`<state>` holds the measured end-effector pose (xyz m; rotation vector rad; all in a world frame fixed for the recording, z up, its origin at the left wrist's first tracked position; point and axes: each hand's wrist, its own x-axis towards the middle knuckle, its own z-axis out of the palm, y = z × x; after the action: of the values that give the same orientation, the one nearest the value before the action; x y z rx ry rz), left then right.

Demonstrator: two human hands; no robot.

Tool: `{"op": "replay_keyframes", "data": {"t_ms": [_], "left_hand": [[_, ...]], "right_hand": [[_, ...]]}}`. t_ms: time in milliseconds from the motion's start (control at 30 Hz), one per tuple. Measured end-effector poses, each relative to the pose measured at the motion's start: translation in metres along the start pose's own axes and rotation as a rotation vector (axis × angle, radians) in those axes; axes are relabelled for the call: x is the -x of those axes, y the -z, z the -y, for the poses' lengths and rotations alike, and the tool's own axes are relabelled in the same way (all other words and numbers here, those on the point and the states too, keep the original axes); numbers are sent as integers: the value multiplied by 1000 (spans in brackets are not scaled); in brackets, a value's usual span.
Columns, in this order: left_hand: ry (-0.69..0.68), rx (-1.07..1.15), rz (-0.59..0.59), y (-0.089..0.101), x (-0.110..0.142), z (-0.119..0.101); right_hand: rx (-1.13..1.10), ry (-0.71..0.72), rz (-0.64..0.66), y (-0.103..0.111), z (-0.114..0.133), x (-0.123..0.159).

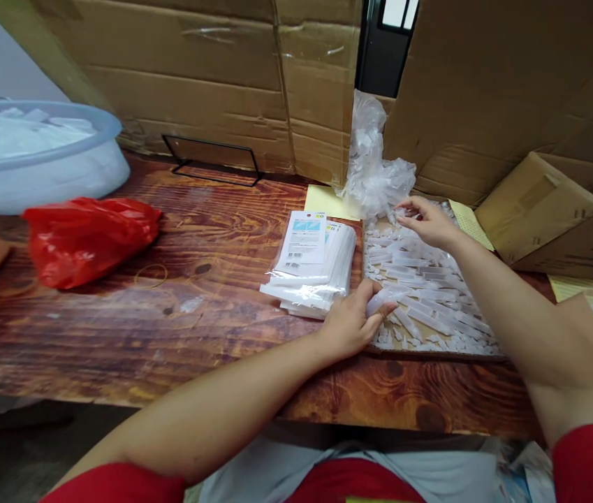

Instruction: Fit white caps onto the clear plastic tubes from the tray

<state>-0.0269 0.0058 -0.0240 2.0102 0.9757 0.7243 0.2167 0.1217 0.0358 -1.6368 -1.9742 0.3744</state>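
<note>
My left hand (351,320) is at the near left corner of a shallow cardboard tray (432,355), its thumb and fingers closed on a translucent plastic piece (378,300). Loose translucent strips and small white bits (422,279) fill the tray. Over the tray's back part, my right hand (425,220) has thumb and fingertips drawn together; whatever is between them is too small to name. Left of the tray, touching or nearly touching my left hand, lies a stack of clear packets (311,265) with printed white cards.
A crumpled clear plastic bag (377,161) sits behind the tray. An open cardboard box (552,209) stands at right. Leftward are a red plastic bag (89,241), a rubber band (151,275), a large pale tub (39,178) and a black wire stand (215,162). Cardboard sheets (196,77) wall the back.
</note>
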Motion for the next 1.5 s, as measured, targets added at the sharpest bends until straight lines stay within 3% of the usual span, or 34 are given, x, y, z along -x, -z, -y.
{"op": "replay_keyframes", "data": {"t_ms": [67,133,233,333,500,767,1033,1200,1333,1400,1500], "left_hand": [[-2,13,-10,0,0,0],[-3,24,-21,-1,0,0],[-7,46,-24,-1,-1,2],[-10,55,-18,-2,-1,2],[9,26,-23,-2,0,2],[26,31,-29,-2,0,1],[-6,-26,-17,1,-1,0],[-55,-92,2,2,1,-1],[-110,-119,27,4,3,-2],[-144,-100,39,4,4,-2],[-133,-72,31,5,3,-1]], "right_hand": [[-320,52,36,11,5,31],[-475,57,76,18,11,66],[-327,167,64,19,20,111],[-83,336,14,11,29,135],[16,460,-72,-9,39,143],[-23,389,-232,-5,42,147],[51,497,-227,-13,51,155],[54,472,-217,-14,54,162],[-98,417,-108,-14,51,159],[-260,298,-23,-17,50,157],[-618,-65,139,-25,53,155]]}}
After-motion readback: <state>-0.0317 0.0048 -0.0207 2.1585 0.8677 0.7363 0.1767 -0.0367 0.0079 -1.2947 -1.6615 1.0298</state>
